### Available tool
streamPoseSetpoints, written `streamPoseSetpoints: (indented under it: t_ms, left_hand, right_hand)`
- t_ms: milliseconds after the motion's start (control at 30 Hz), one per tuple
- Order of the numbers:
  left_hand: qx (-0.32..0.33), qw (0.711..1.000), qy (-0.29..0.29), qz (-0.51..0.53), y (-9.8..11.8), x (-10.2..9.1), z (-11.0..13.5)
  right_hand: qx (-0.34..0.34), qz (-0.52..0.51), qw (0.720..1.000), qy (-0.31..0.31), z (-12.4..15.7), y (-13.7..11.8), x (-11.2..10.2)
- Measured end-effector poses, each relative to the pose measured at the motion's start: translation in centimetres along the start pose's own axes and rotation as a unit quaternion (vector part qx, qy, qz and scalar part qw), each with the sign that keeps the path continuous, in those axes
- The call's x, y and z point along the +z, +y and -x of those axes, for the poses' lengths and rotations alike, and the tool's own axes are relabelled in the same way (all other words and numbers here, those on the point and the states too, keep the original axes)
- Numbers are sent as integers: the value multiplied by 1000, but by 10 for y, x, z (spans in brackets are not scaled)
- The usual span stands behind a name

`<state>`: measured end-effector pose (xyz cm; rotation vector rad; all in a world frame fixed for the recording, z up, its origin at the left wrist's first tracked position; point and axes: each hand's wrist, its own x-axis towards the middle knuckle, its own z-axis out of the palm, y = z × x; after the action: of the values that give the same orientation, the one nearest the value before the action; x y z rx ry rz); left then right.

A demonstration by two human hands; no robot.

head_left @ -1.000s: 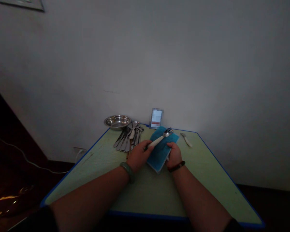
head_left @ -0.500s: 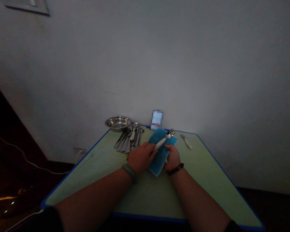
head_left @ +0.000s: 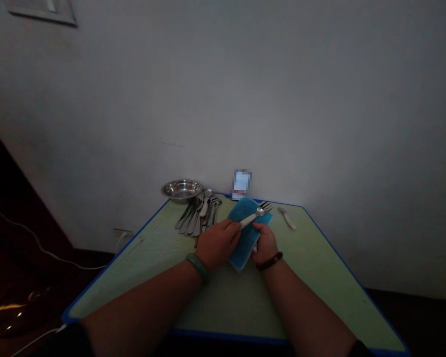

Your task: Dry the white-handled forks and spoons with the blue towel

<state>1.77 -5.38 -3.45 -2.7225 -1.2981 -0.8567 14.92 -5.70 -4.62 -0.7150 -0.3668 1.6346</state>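
Note:
My left hand (head_left: pixel 218 242) is closed on the pale handle of a fork (head_left: pixel 250 218), whose metal tines point up and to the right. Under the fork spreads a blue cloth (head_left: pixel 241 253). My right hand (head_left: pixel 264 244) grips the cloth's right edge, thumb on top; its other fingers are hidden beneath. Left of the cloth lies a pile of metal cutlery (head_left: pixel 195 220), with spoons and forks among it. A single piece of cutlery with a pale handle (head_left: pixel 289 220) rests to the right of the cloth; its head is hard to make out.
A shiny metal bowl (head_left: pixel 182 191) stands at the table's back left corner. A blurred-out upright panel (head_left: pixel 241 184) leans by the wall (head_left: pixel 301 124). The green table (head_left: pixel 319 297) has a blue edge. A white cable (head_left: pixel 52 255) runs at the left.
The fork has turned a little clockwise, its tines shifting slightly right and down. My left hand has moved slightly with it. The right hand and cloth stay nearly in place.

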Motion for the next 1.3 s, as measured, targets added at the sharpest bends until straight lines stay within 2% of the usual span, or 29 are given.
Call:
streamPoseSetpoints:
  t_ms: [233, 500, 867, 1167, 1300]
  left_hand:
    - [-11, 1000, 5, 7, -2, 4, 0]
    - [-22, 999, 22, 44, -5, 6, 1]
    - [-56, 996, -4, 70, -4, 4, 0]
    - [-66, 994, -27, 82, -3, 6, 0]
    - [-69, 993, -30, 94, -4, 7, 0]
  right_hand:
    - [5, -5, 1000, 9, -2, 0, -2]
    - [5, -1, 1000, -9, 0, 0, -1]
    - [-4, 4, 1000, 2, -3, 1, -4]
    - [-44, 30, 998, 23, -5, 4, -5]
    - [-34, 34, 999, 7, -5, 5, -6]
